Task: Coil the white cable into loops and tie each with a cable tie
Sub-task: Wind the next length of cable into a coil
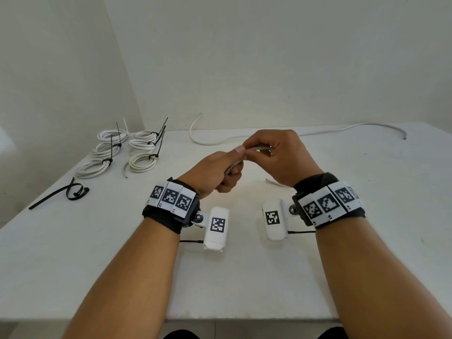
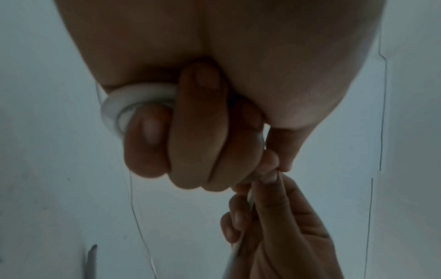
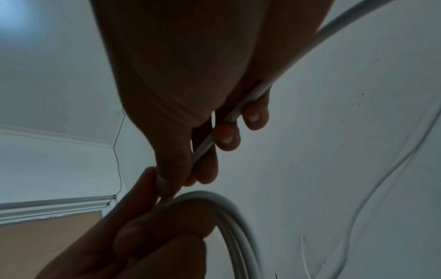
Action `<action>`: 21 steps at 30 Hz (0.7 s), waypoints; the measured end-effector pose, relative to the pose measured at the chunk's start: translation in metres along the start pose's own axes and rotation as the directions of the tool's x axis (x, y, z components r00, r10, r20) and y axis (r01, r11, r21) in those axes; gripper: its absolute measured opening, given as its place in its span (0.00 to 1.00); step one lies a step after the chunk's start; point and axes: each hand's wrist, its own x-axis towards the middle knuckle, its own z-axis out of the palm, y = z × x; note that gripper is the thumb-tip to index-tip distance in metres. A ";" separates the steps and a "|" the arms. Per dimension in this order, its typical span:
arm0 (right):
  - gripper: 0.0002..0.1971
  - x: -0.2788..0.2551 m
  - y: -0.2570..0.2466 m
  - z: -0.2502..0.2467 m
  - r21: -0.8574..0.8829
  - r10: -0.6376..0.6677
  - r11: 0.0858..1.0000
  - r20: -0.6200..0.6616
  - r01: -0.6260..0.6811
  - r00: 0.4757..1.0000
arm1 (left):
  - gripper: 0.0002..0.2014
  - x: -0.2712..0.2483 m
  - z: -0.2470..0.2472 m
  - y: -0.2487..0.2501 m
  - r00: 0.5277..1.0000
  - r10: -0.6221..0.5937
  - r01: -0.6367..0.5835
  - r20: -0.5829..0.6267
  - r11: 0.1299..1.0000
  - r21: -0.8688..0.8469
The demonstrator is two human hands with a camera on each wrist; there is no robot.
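Both hands meet above the middle of the white table [image 1: 244, 277]. My left hand [image 1: 220, 171] is curled round a small coil of white cable [image 2: 114, 107], with loops showing beside its fingers [image 2: 190, 132]. My right hand [image 1: 274, 155] grips the same white cable [image 3: 214, 137] between thumb and fingers, just right of the left thumb. The cable [image 1: 208, 142] runs on in a long curve over the far side of the table to its free end [image 1: 404, 137]. A short cable tail [image 1: 271, 181] lies under the right wrist.
Several coiled white cable bundles [image 1: 117, 152] bound with black cable ties lie at the far left. A loose black cable tie [image 1: 66, 193] lies near the left table edge. White walls stand behind and to the left.
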 end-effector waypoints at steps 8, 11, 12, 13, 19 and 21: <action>0.06 0.001 0.009 -0.006 0.064 0.034 0.998 -0.110 -0.027 0.993 | 0.22 -0.006 -0.006 0.003 0.984 0.106 -0.063 0.143 0.959 -0.277; 0.07 0.001 0.010 -0.003 0.063 0.071 0.996 -0.100 -0.065 0.992 | 0.23 -0.011 -0.006 0.008 0.977 0.164 -0.101 0.134 0.917 -0.387; 0.08 0.001 0.010 0.000 0.062 0.090 0.994 -0.084 -0.085 0.992 | 0.23 -0.012 -0.006 0.009 0.974 0.188 -0.119 0.123 0.897 -0.425; 0.09 0.002 0.010 0.002 0.056 0.105 0.993 -0.060 -0.102 0.993 | 0.24 -0.013 -0.006 0.011 0.971 0.213 -0.141 0.106 0.875 -0.464; 0.15 0.003 0.001 0.022 0.033 0.175 0.983 0.139 -0.181 0.975 | 0.27 -0.009 -0.015 0.015 0.926 0.375 -0.293 -0.047 0.632 -0.718; 0.17 0.004 -0.002 0.026 0.018 0.213 0.975 0.214 -0.222 0.953 | 0.25 -0.007 -0.019 0.015 0.910 0.397 -0.343 -0.118 0.564 -0.751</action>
